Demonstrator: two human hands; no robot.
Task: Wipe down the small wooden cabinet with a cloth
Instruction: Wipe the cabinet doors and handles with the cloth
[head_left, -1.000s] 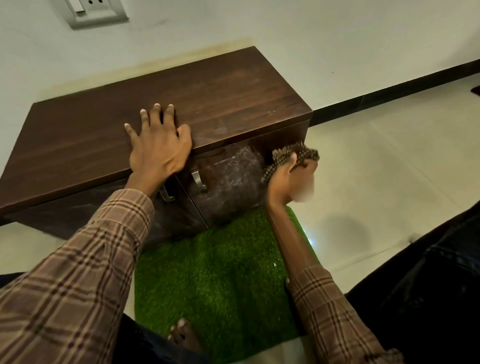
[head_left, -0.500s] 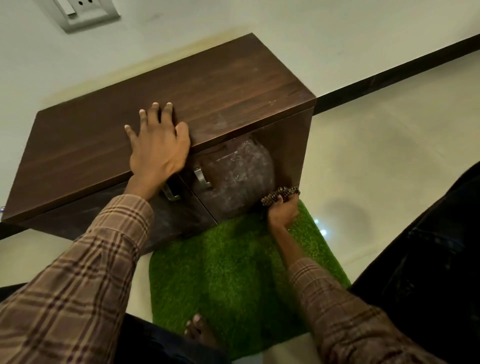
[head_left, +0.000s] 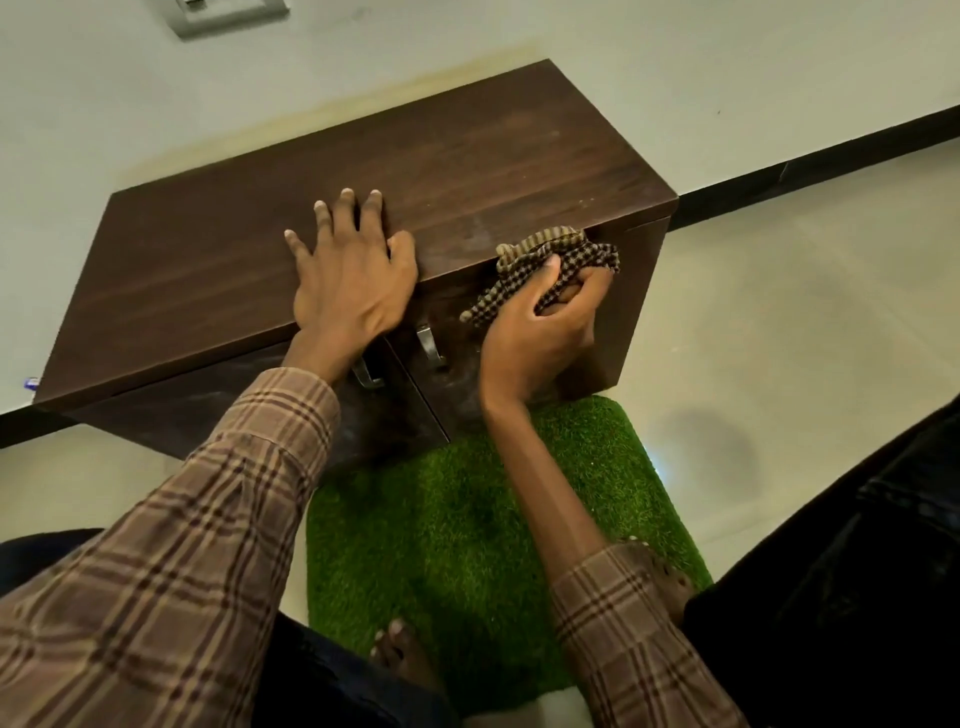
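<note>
Now the left hand (head_left: 349, 283) lies flat, fingers spread, at the front edge of the small dark wooden cabinet (head_left: 467, 171) top. Beside it, the right hand (head_left: 540, 332) grips a brown checked cloth (head_left: 550, 254), fingers curled, against the right door's upper edge.

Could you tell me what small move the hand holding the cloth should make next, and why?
Probably drag the cloth down the right door: the right hand grips it at the door's top edge, dusty smears show below, and the left hand rests flat on the cabinet.
</note>
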